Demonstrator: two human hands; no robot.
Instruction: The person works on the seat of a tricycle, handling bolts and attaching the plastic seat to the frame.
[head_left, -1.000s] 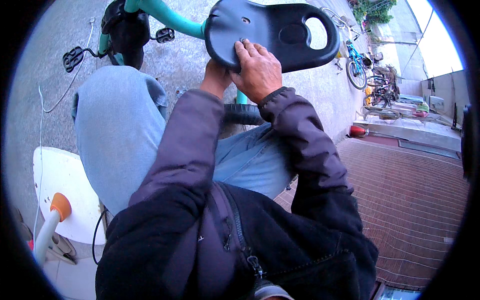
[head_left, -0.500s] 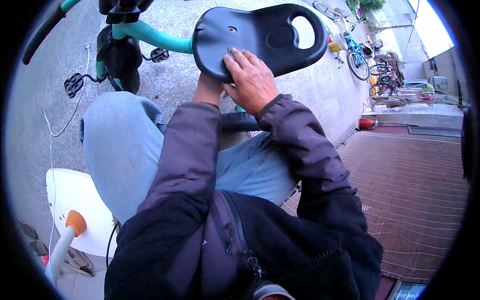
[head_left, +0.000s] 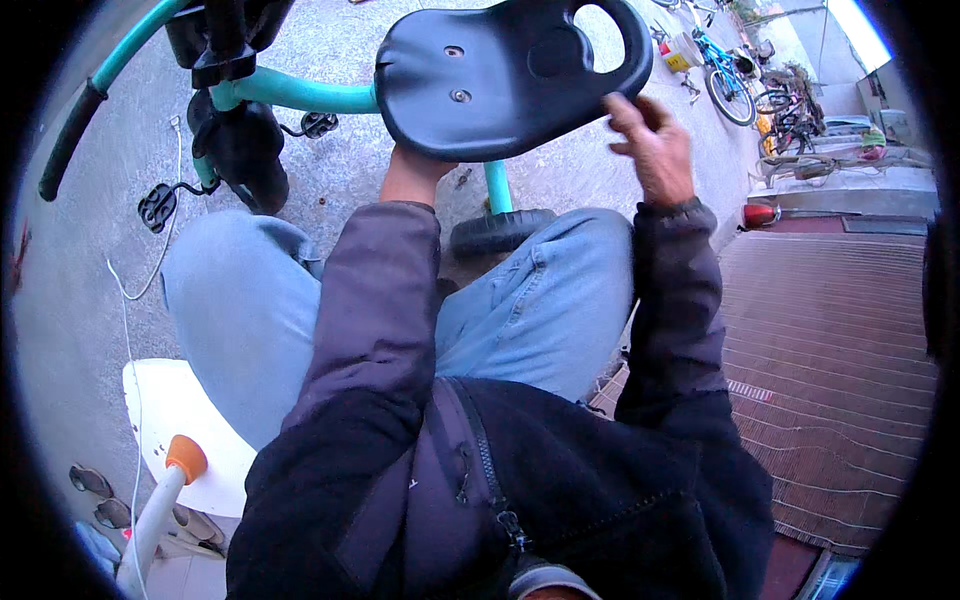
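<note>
A black moulded plastic seat [head_left: 490, 90] with a loop handle at its right end sits on the teal tube frame [head_left: 310, 92] of a small pedal trike. Two slots show in its top; a bolt or washer [head_left: 460, 96] appears to sit in the nearer one. My left hand [head_left: 415, 172] reaches underneath the seat, its fingers hidden by it. Off the seat's right near edge is my right hand [head_left: 655, 150], fingers apart and slightly blurred, with nothing visible in it. Below the seat, a teal leg [head_left: 497, 187] runs down to a black wheel [head_left: 500, 232].
At the left are the trike's pedal [head_left: 157, 203] and handlebar grip [head_left: 72, 145]. A white cord [head_left: 127, 340] crosses the floor near a white stool-like piece [head_left: 225, 460]. Bicycles [head_left: 728, 90] stand far right, beyond a brown slatted mat [head_left: 820, 370].
My right hand has lifted off the top of the seat and moved right, uncovering the nearer slot. My left hand stays beneath the seat. The view has shifted slightly.
</note>
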